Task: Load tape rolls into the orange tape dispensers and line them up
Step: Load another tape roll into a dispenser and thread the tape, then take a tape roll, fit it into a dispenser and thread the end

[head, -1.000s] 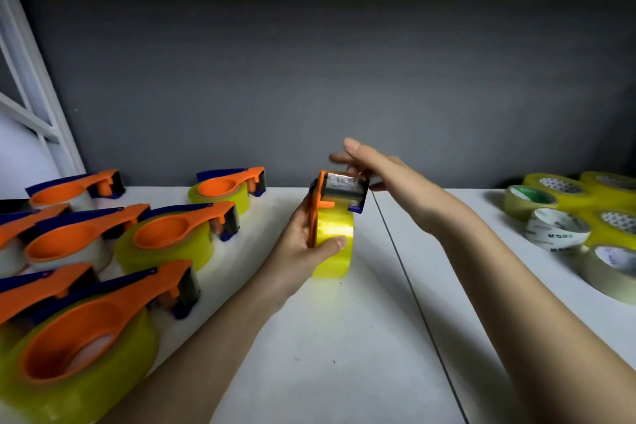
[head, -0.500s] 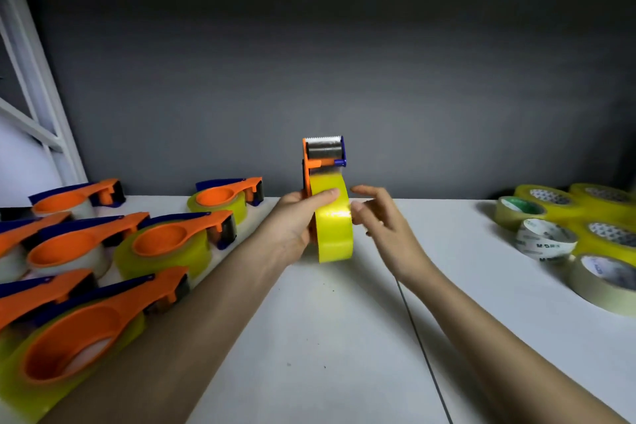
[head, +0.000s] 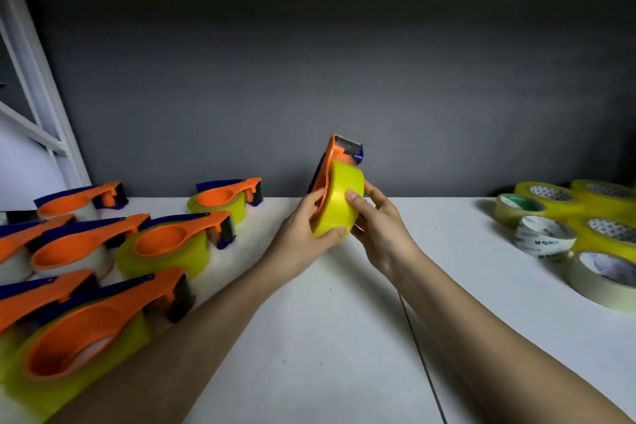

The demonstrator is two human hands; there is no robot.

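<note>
An orange tape dispenser loaded with a yellow tape roll is held upright above the middle of the white table, its metal cutter end pointing up. My left hand grips the roll from the left and below, thumb under it. From the right, my right hand holds the same roll, with its thumb on the roll's face. Several loaded orange dispensers lie in rows at the left.
Loose tape rolls, yellow, white and beige, sit in a cluster at the right edge of the table. A dark grey wall stands behind. A seam runs between two tabletops. A white frame rises at the far left.
The dispenser was raised and turned, cutter end now tilting up and right. My right hand came back from above the cutter and closed on the roll's right side.
</note>
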